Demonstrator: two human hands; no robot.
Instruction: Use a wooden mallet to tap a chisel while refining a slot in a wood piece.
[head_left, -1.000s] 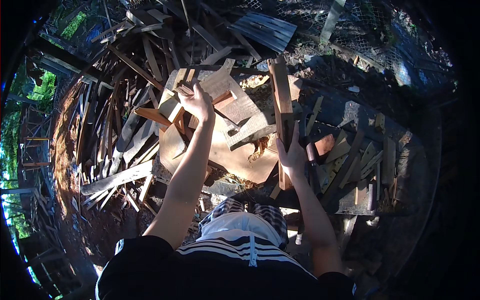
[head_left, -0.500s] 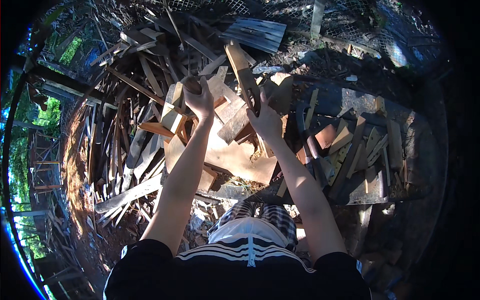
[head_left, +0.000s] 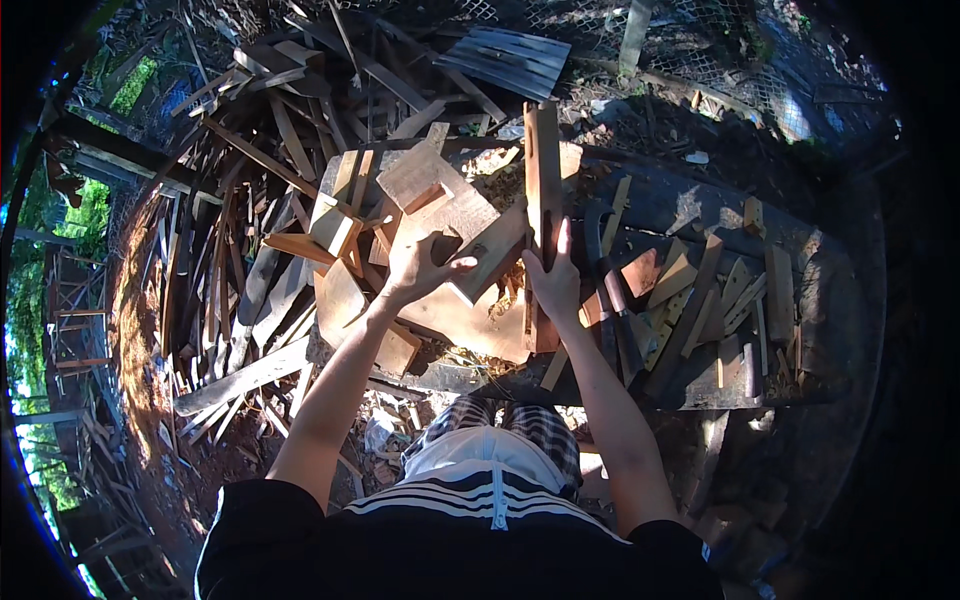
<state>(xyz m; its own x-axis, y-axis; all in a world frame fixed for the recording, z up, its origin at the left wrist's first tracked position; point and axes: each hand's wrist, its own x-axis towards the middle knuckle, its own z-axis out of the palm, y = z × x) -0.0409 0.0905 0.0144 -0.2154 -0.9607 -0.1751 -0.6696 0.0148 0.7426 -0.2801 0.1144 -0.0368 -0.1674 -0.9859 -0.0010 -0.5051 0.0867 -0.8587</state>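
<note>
A long squared wooden bar with a dark slot along it stands out over the bench, its far end toward the woodpile. My right hand grips its near part, thumb on the left side and fingers on the right. My left hand is over the pale boards, thumb stretched out and fingers bent apart, with nothing visible held in it. Beneath and beyond it lie a square-ended wooden board and a plank set at a slant. A large light board lies under them.
A bow-shaped saw-like tool lies right of my right hand. Several wood offcuts cover the dark bench's right side. A heap of scrap wood rises at the left. Corrugated sheet lies at the back.
The wooden bar has swung from a leftward slant to nearly straight ahead, with my right hand shifting right and nearer. My left hand has come nearer and no longer shows the dark rounded thing.
</note>
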